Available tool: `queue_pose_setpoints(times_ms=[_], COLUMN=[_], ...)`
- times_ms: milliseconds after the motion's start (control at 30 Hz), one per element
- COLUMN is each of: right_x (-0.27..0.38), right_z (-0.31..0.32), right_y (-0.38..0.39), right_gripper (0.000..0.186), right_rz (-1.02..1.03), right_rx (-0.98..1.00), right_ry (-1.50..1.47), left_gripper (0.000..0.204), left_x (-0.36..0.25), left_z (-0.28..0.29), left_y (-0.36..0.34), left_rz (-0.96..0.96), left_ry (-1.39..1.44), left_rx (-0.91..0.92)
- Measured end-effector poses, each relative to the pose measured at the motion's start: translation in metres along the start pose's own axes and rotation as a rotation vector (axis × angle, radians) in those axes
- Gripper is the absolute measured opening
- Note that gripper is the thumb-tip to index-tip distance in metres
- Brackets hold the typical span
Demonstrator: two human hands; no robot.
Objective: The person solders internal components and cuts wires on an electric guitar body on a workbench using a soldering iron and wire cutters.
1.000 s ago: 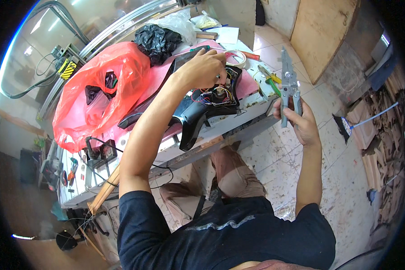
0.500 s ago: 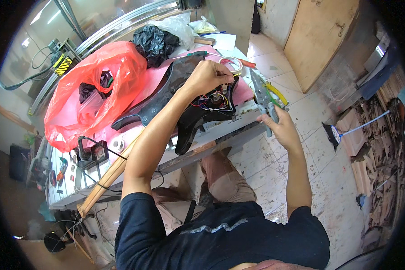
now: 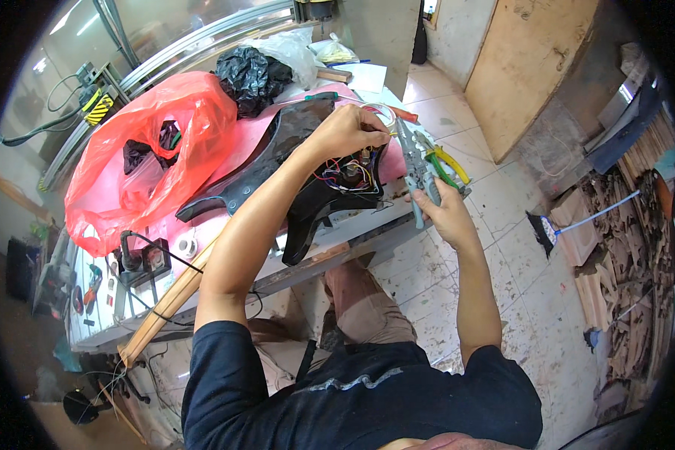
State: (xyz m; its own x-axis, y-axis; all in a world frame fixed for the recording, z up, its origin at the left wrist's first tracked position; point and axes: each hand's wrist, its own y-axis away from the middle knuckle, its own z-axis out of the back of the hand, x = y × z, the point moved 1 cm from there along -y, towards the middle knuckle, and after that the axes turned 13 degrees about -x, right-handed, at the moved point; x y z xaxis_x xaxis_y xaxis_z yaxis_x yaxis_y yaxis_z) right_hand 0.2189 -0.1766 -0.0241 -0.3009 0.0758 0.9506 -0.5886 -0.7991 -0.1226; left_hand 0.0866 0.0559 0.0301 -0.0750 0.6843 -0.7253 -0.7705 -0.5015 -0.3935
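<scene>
A black, curved housing (image 3: 301,229) lies on the workbench with one end uncovered, and a tangle of coloured wires (image 3: 350,175) shows inside. Over that end is my left hand (image 3: 350,133), its thumb and fingertips pinched on a thin yellow wire (image 3: 391,134). My right hand (image 3: 448,214) is wrapped around the handles of a grey wire stripper (image 3: 414,166), just right of the housing. The stripper's head points up, close beside the wire's end. Beside it lie green-and-yellow-handled pliers (image 3: 451,166).
A red plastic bag (image 3: 202,101) and a black bag (image 3: 251,79) lie on the bench (image 3: 101,334). A screwdriver (image 3: 322,97) and a wire coil (image 3: 379,112) sit beyond the housing. A wooden strip (image 3: 161,319) crosses the front edge. Scrap wood (image 3: 622,270) is piled at right.
My right hand has brought the wire stripper slightly left, nearer the yellow wire. My left hand keeps its pinch. The whole view has shifted a little.
</scene>
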Motion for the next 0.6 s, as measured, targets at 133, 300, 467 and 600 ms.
queue_pose_setpoints(times_ms=[133,300,467,600], right_x=[0.0004,0.0006,0.0017,0.0076], right_z=[-0.0023,-0.0042,-0.0055,-0.006], right_y=[-0.0013,-0.0026,-0.0028,-0.0006], right_gripper=[0.027,0.031,0.04,0.043], right_rz=[0.027,0.065,0.084,0.065], right_rx=[0.008,0.014,-0.014,-0.021], right_ry=[0.048,0.113,0.239,0.288], left_gripper=[0.022,0.023,0.023,0.024], left_x=[0.0039,0.0055,0.0076,0.0032], left_z=[-0.0013,-0.0011,-0.0002,-0.0014], left_y=[-0.0038,-0.006,-0.0074,-0.0071], left_rz=[-0.025,-0.017,0.041,0.058], left_ry=[0.035,0.033,0.055,0.045], left_rx=[0.027,0.021,0.023,0.013])
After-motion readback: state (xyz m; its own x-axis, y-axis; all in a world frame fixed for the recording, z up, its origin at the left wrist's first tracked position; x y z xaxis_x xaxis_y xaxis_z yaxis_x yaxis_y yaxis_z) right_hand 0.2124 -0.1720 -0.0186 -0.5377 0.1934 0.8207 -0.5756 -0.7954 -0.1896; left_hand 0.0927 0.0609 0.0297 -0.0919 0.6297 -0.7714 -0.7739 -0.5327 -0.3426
